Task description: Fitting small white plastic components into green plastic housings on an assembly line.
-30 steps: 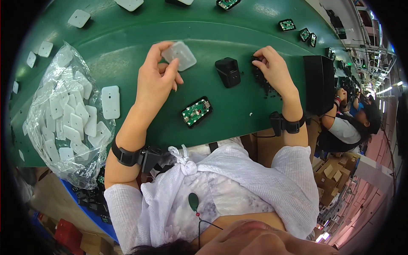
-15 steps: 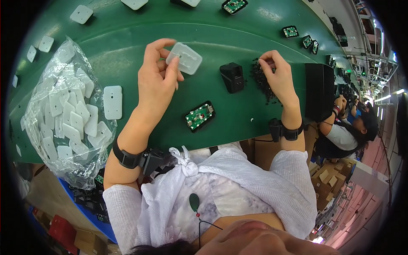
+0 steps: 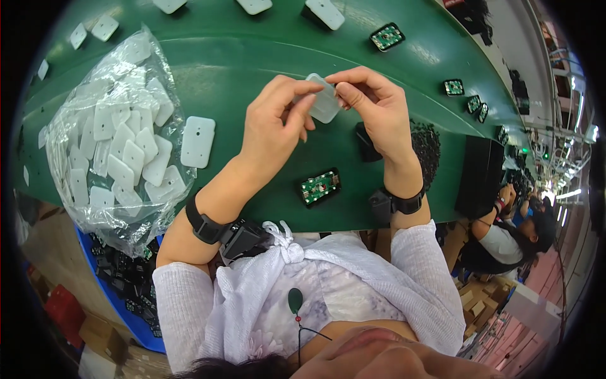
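Observation:
Between thumb and fingers my left hand (image 3: 274, 123) holds a translucent white plastic cover (image 3: 326, 106) above the green table. My right hand (image 3: 377, 110) is closed in a pinch at the cover's upper right edge; whatever its fingertips hold is too small to make out. Partly hidden behind that hand stands a black housing (image 3: 365, 143). A heap of tiny black parts (image 3: 428, 151) lies to its right. Nearer me, a green circuit board in a black shell (image 3: 320, 187) lies face up. One loose white cover (image 3: 198, 143) rests left of my left hand.
A clear plastic bag (image 3: 129, 142) full of white covers lies at the left. More boards in shells (image 3: 387, 37) and covers (image 3: 105, 27) lie along the far strip. A black box (image 3: 478, 174) stands right, a blue bin (image 3: 120, 284) below left. Another person (image 3: 508, 240) sits at right.
My right hand has left the heap of tiny black parts and come up to the cover. My left hand still holds the cover, which is now tilted. The whole view has shifted somewhat.

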